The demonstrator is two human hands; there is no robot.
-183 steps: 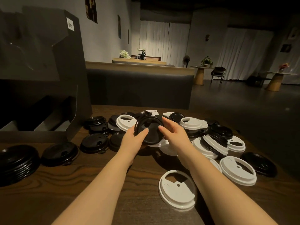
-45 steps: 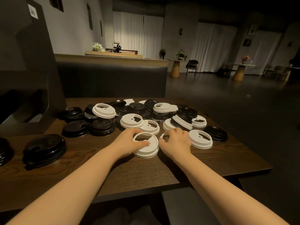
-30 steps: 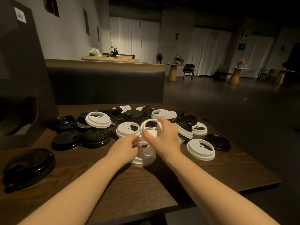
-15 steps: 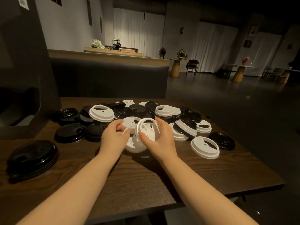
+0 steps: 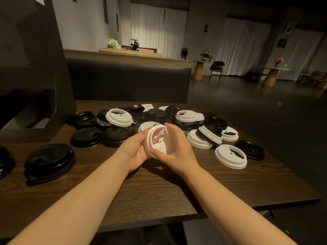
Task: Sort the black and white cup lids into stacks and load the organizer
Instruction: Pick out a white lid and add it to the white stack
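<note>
Both hands, L (image 5: pixel 136 149) & R (image 5: pixel 174 147), grip white lids (image 5: pixel 157 140) on edge, above table (image 5: pixel 159 195) centre. Suggest: align rims, nest fully.

The room is dim and warm-toned. The brightest patch falls on the white curtains (image 5: pixel 155 30) at the far wall, lit from above. The forearms and the white lids (image 5: pixel 159 140) catch light from overhead and cast soft shadows toward the camera on the wooden table (image 5: pixel 159 195). The organizer (image 5: pixel 26 68) is nearly lost in darkness. Wide-angle distortion bends the edges; the far corners are murky.
</note>
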